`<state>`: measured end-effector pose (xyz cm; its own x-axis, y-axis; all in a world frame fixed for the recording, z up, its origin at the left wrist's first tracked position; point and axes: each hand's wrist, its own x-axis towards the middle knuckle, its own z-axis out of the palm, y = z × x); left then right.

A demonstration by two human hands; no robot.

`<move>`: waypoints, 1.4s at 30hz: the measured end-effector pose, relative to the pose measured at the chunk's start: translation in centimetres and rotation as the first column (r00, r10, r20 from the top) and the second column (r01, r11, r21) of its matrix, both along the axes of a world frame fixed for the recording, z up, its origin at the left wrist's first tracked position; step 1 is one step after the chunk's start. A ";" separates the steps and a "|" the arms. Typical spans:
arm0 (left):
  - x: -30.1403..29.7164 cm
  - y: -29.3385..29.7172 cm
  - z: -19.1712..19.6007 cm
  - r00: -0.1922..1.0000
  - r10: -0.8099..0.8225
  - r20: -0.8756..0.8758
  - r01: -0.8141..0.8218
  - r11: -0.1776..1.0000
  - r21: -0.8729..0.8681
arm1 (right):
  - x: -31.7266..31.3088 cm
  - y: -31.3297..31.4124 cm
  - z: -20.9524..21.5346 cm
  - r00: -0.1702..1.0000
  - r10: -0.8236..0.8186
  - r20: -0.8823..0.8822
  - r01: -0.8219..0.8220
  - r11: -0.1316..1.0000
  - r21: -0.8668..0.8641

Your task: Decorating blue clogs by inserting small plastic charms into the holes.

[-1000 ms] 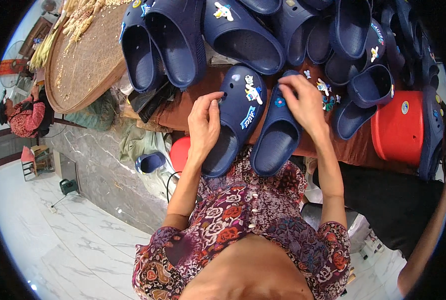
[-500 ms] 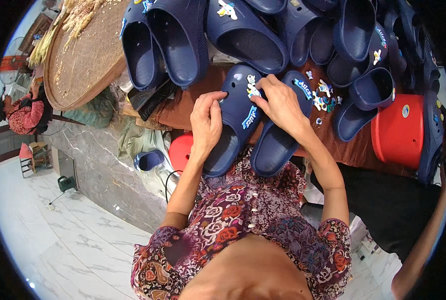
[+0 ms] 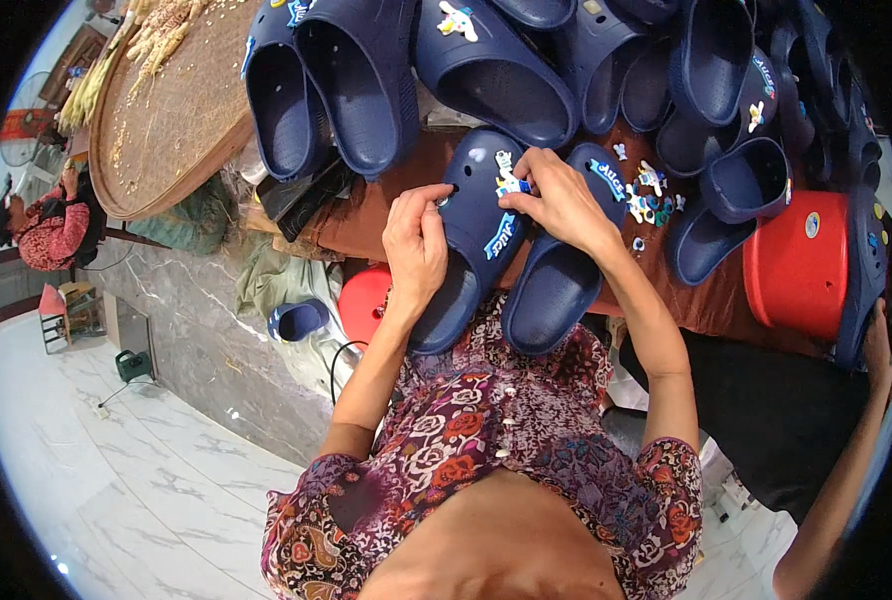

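A navy blue clog (image 3: 478, 205) lies tilted at the table's front edge, its heel toward me. Against its left side my left hand (image 3: 414, 240) is closed, thumb and forefinger at the upper near a hole. My right hand (image 3: 564, 205) pinches a white, yellow and blue shoe charm (image 3: 508, 180) on the clog's top. Below that charm sits a blue-and-white lettered banner charm (image 3: 500, 236). The matching clog (image 3: 554, 295) rests under my right hand and wrist, with a similar banner charm (image 3: 606, 180). Several loose charms (image 3: 650, 208) lie on the brown cloth to the right.
Many navy clogs (image 3: 496, 85) are piled along the back. A red tub (image 3: 796, 260) stands at right, where another person's hand (image 3: 876, 345) touches a clog. A round woven tray (image 3: 166, 110) is at far left. Another person (image 3: 51, 235) is beyond it.
My right fingers have shifted slightly, and more of the pinched charm shows. My left hand has barely moved. At the right edge, another person's hand has come up to a clog.
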<state>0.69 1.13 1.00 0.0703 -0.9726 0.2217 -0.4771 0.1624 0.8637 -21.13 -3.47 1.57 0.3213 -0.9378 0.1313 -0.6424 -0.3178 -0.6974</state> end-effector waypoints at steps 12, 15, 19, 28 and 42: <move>-0.1 0.0 -0.2 0.999 0.032 0.000 -0.032 0.999 -0.028 | 0.1 -0.8 0.6 1.000 0.026 -0.012 -0.024 0.984 0.175; -0.2 0.0 0.0 1.000 0.026 0.004 -0.026 0.999 -0.031 | 0.0 -0.8 0.5 0.999 0.010 0.037 -0.017 0.979 0.205; -0.3 -0.2 0.0 0.999 0.029 0.030 -0.027 0.999 -0.046 | 0.7 -0.5 0.9 0.999 0.032 0.028 -0.036 0.987 0.158; 0.4 0.2 -0.1 0.998 -0.003 -0.057 0.005 0.999 0.052 | -4.3 0.9 1.9 0.904 -0.272 0.329 0.277 0.960 0.033; 3.6 2.1 -0.3 0.979 -0.203 -0.022 0.204 0.965 0.164 | -12.6 6.2 -2.9 0.739 -0.645 -0.196 0.579 0.756 -0.305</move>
